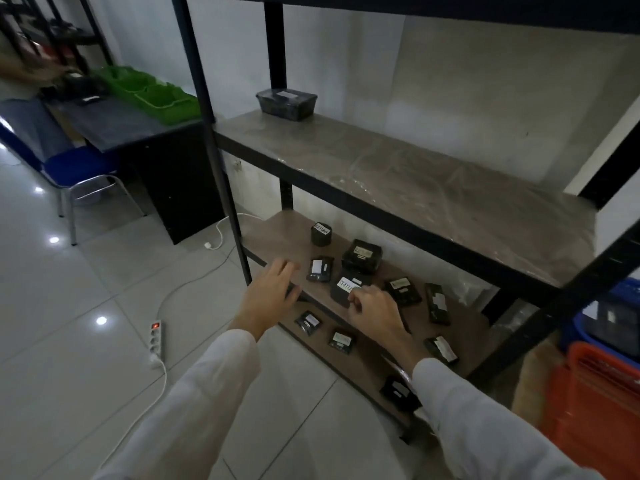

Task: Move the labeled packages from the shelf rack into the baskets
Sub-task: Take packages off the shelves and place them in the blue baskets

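A dark metal rack (408,233) fills the right of the view, its wood-look shelves wrapped in clear film. The middle shelf (398,168) carries one lidded black box (286,103) at its back left corner. The low shelf (277,233) holds the small black packages, each with a pale label: a round tub (321,233) at the back, a thick box (362,256) right of it, a flat pack (320,269) in front of the tub, and more flat packs to the right (402,291) (438,303). Others lie lower still, near the floor (307,322) (342,341) (441,348) (398,393).

At the far right stand an orange basket (602,403) and, behind it, a blue basket (613,323). To the left, a table (114,123) bears green trays (152,93), with a blue chair (78,168) beside it. A power strip (156,337) lies on the tiled floor (69,289).

Both arms, in white sleeves, reach forward and down to the low shelf. The left hand (273,285) hovers palm down over the shelf's front edge, fingers spread apart and holding nothing, just left of the flat pack. The right hand (372,308) is curled, its fingertips pinched together on the near edge of a black package (346,287) with a white label, which lies at the middle of the low shelf.
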